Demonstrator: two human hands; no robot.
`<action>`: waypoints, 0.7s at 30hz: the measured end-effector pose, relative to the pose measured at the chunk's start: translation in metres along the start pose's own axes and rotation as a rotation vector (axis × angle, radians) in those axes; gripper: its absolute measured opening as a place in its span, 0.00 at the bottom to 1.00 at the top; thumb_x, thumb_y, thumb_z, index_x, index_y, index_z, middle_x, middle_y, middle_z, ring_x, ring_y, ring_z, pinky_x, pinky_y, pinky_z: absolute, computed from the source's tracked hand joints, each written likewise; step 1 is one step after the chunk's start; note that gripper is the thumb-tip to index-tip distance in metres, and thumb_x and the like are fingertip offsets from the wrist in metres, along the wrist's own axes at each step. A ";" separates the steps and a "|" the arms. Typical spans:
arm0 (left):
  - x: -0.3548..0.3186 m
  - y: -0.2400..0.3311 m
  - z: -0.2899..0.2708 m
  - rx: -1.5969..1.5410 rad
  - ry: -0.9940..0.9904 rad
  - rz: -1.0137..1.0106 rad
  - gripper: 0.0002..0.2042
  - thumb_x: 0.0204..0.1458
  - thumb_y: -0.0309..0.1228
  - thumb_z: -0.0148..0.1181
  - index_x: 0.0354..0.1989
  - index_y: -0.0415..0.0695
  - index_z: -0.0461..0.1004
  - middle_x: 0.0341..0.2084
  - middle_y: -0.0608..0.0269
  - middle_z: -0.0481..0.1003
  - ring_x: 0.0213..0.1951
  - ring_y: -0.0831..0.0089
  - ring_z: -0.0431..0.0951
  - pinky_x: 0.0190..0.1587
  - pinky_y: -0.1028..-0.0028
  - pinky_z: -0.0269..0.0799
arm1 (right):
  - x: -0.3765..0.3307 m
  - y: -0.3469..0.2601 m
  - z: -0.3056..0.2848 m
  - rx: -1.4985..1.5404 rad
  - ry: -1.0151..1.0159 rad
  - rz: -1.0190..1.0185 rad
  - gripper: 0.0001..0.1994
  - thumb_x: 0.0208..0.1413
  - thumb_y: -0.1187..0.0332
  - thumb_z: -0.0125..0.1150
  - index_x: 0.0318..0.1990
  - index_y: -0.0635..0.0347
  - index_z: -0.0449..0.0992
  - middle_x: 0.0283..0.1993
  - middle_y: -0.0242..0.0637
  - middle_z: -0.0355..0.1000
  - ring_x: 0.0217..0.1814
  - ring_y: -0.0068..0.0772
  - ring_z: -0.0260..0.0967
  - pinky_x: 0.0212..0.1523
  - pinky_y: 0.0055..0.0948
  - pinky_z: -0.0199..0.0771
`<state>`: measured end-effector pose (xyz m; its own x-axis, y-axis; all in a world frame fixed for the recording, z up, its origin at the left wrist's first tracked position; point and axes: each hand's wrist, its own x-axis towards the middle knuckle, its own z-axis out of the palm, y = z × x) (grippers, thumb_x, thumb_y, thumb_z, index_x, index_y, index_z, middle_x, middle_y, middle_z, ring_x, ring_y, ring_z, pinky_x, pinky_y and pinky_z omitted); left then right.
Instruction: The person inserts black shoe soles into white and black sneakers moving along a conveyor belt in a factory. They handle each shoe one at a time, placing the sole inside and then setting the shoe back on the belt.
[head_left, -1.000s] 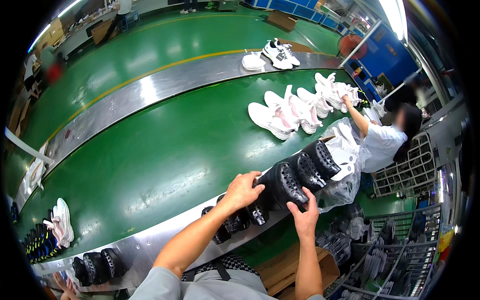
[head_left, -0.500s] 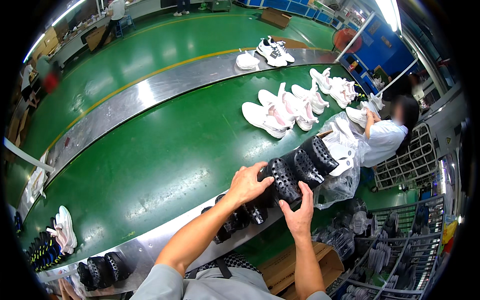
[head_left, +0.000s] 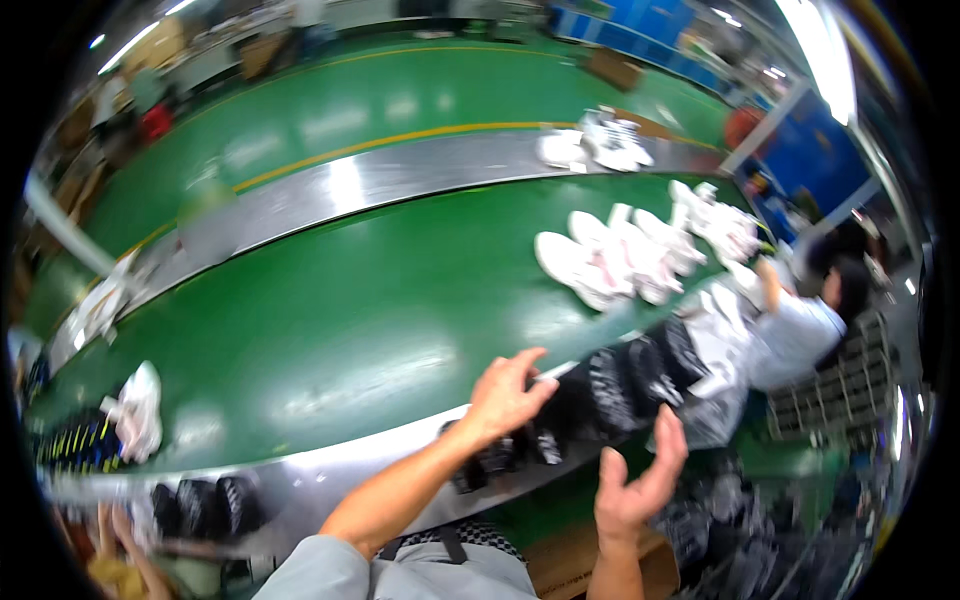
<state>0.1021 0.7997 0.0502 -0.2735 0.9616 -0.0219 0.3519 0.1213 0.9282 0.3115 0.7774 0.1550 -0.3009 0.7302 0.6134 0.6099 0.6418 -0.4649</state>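
Observation:
A row of black, shoe-shaped pieces with holes (head_left: 625,385) sits on the metal ledge (head_left: 350,468) along the belt's near side, blurred by motion. My left hand (head_left: 508,397) is open, thumb and fingers apart, close to the left end of that row; whether it touches a piece I cannot tell. My right hand (head_left: 640,487) is open too, fingers spread and raised, off the pieces and nearer my body. More black pieces (head_left: 500,455) lie under and beside my left wrist.
Across the green belt (head_left: 330,340) at right stand several white shoes (head_left: 610,255). Clear plastic bags (head_left: 720,410) adjoin the black row, near a co-worker (head_left: 805,335). Another black group (head_left: 205,507) rests at far left. A cardboard box (head_left: 650,565) is below my right hand.
Both hands have come away from the black piece they were holding; my right hand has opened and drawn back toward me. The whole view has shifted and blurred.

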 end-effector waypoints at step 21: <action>-0.654 -0.122 -0.074 0.156 0.541 -1.153 0.18 0.59 0.38 0.62 0.56 0.47 0.76 0.45 0.48 0.79 0.50 0.48 0.79 0.52 0.53 0.76 | -0.225 -0.418 0.069 0.952 -1.776 -0.663 0.11 0.62 0.70 0.65 0.49 0.65 0.79 0.43 0.44 0.80 0.45 0.36 0.79 0.47 0.32 0.78</action>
<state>0.1721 0.1376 -0.0213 -0.8026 0.0642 -0.5931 -0.2397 0.8757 0.4191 0.0735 0.3614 0.1676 -0.8127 -0.5793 -0.0619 -0.1487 0.3090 -0.9394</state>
